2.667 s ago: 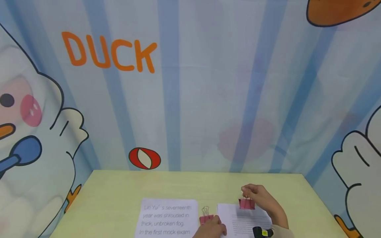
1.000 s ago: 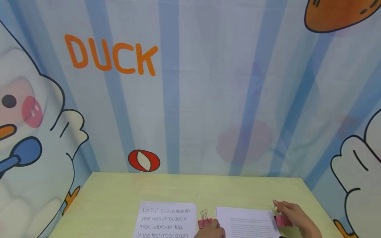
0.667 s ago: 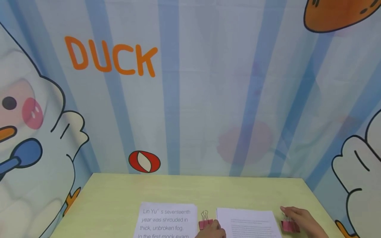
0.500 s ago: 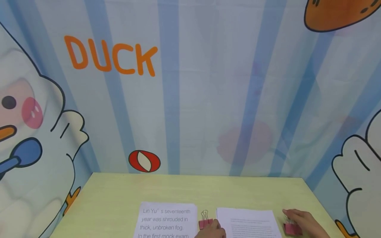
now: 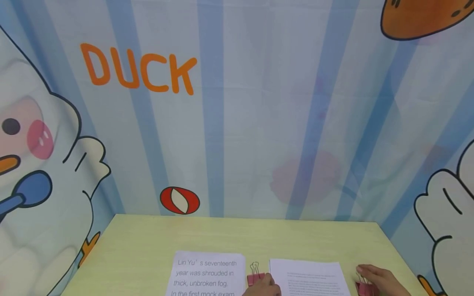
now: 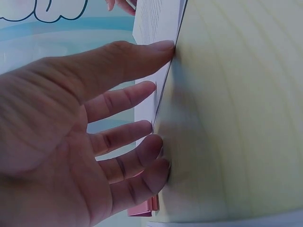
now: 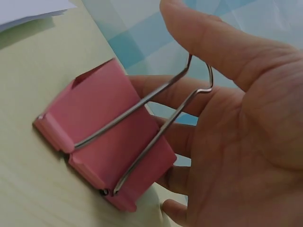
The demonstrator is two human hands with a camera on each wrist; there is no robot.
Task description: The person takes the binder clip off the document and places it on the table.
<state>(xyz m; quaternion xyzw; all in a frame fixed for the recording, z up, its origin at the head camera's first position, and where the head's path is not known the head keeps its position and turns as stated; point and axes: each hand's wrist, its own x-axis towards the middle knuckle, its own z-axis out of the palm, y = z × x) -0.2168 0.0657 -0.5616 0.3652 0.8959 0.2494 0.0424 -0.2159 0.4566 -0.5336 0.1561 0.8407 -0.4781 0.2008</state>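
Note:
My left hand [image 5: 263,285] rests at the left edge of a paper stack [image 5: 307,275], thumb and fingers extended along that edge in the left wrist view. Beside it stands a pink binder clip [image 5: 253,280] with wire handles raised; its lower part is hidden by the hand in the head view. To the right of the stack, my right hand [image 5: 381,279] holds a second pink binder clip [image 7: 113,127] low over the table. In the right wrist view the thumb meets the tip of a wire handle, and the other fingers lie behind the clip's body.
A sheet with large print [image 5: 207,273] lies left of the stack, across a narrow gap. The pale yellow table [image 5: 222,234] reaches back to a printed curtain [image 5: 244,123] with blue stripes.
My right hand carried its binder clip from above the stack's top edge to the right and down toward the table beside the stack. My left hand stays at the stack's edge.

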